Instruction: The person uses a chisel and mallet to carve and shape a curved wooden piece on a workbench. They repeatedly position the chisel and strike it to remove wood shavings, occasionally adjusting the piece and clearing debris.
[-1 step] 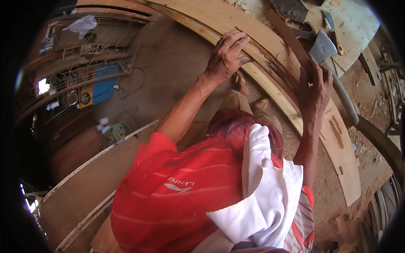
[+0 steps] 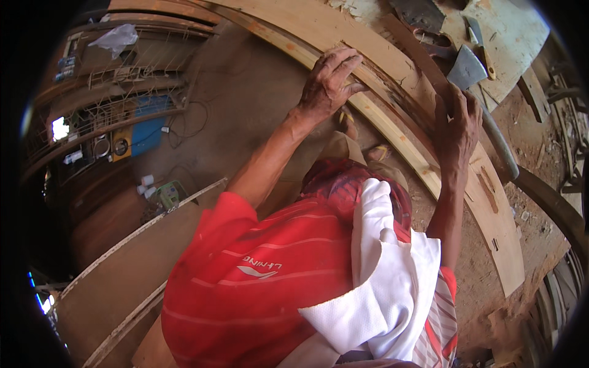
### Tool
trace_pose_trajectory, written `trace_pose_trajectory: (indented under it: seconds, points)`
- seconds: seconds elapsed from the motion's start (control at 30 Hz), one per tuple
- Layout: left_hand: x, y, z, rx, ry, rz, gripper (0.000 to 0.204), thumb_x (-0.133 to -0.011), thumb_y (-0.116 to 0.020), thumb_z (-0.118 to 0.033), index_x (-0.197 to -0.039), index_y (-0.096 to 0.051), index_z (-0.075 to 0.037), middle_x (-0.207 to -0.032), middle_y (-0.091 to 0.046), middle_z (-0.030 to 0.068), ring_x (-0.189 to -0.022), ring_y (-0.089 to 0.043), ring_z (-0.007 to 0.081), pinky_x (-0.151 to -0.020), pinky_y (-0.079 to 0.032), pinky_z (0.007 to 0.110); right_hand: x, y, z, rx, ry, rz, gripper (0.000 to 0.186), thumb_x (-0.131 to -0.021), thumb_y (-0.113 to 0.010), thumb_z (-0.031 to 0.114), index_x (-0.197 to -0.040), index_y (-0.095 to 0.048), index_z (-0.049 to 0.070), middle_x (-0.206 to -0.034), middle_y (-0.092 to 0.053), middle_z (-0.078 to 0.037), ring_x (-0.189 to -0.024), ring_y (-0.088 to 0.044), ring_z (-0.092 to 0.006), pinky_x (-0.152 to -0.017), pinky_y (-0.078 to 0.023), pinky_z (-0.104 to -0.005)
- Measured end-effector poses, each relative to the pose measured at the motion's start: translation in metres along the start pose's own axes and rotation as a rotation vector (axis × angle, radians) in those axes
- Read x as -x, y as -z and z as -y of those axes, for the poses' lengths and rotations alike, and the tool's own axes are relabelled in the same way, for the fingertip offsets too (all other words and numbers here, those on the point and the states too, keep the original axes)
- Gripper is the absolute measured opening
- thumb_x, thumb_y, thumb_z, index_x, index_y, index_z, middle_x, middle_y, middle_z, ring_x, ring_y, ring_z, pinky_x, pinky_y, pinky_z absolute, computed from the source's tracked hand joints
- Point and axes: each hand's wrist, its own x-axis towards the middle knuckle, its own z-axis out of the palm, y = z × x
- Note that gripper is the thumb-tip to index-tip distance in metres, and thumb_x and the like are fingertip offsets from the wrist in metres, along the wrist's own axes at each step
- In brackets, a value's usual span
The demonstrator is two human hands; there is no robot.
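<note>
The upper and right parts of the frame are being spanned by a long, flat, pale wooden board (image 2: 380,49), lying ahead of both hands. Its long axis is being bent by the wide view, from upper middle toward lower right, where narrow slots are showing. Its near edge is being followed by a pale yellow, knotted wooden strip (image 2: 399,138), with rough, dark, splintered wood (image 2: 402,101) being exposed between. At upper right, a grey metal axe with a long curved handle (image 2: 467,69) is being seen just beside the right hand (image 2: 459,126). The hands are being held well apart. The board's near edge is being touched by the bent fingers of the left hand (image 2: 331,76), the nearer one to its upper end; whether it is being clamped cannot be told. The right fingers are being curled downward, their hold being hidden.
</note>
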Motion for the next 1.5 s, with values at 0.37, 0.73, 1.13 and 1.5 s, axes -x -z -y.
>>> trace_pose_trajectory:
  seconds: [0.37,0.73,1.13,1.5]
  points:
    - [0.008,-0.008,0.014,0.115,-0.038,-0.096,0.054,-0.075,-0.088,-0.019,-0.122,-0.066,-0.004,-0.124,-0.063,0.0105,-0.119,-0.060,0.0318,-0.107,-0.048,0.045,-0.033,-0.018,0.001,0.192,0.054,-0.026,0.035,-0.096,-0.068,0.027,-0.128,-0.068,0.013,-0.126,-0.067,-0.011,-0.122,-0.059,-0.0338,-0.102,-0.045,-0.0466]
    - [0.049,0.029,0.014,0.179,0.107,-0.204,0.033,-0.084,-0.078,-0.003,-0.116,-0.069,-0.005,-0.117,-0.067,0.0118,-0.112,-0.065,0.0328,-0.096,-0.054,0.042,-0.021,0.020,-0.021,0.272,-0.075,-0.078,0.043,-0.094,-0.073,0.031,-0.130,-0.067,0.009,-0.130,-0.066,-0.016,-0.122,-0.061,-0.0352,-0.104,-0.046,-0.0470]
    - [0.121,0.019,-0.009,0.440,0.432,0.185,0.024,-0.087,-0.076,-0.007,-0.110,-0.071,-0.003,-0.108,-0.070,0.0144,-0.101,-0.069,0.0338,-0.088,-0.056,0.041,-0.042,0.017,-0.054,0.240,-0.135,0.049,0.049,-0.097,-0.069,0.036,-0.135,-0.064,0.004,-0.135,-0.061,-0.024,-0.127,-0.058,-0.0409,-0.106,-0.046,-0.0492]
    - [0.128,-0.002,-0.012,0.498,0.437,0.302,0.026,-0.090,-0.076,-0.018,-0.110,-0.071,-0.004,-0.113,-0.071,0.0157,-0.109,-0.067,0.0354,-0.094,-0.055,0.042,-0.106,-0.003,-0.095,0.034,-0.136,0.189,0.042,-0.106,-0.051,0.035,-0.127,-0.070,0.003,-0.109,-0.075,-0.021,-0.103,-0.071,-0.0381,-0.092,-0.052,-0.0477]
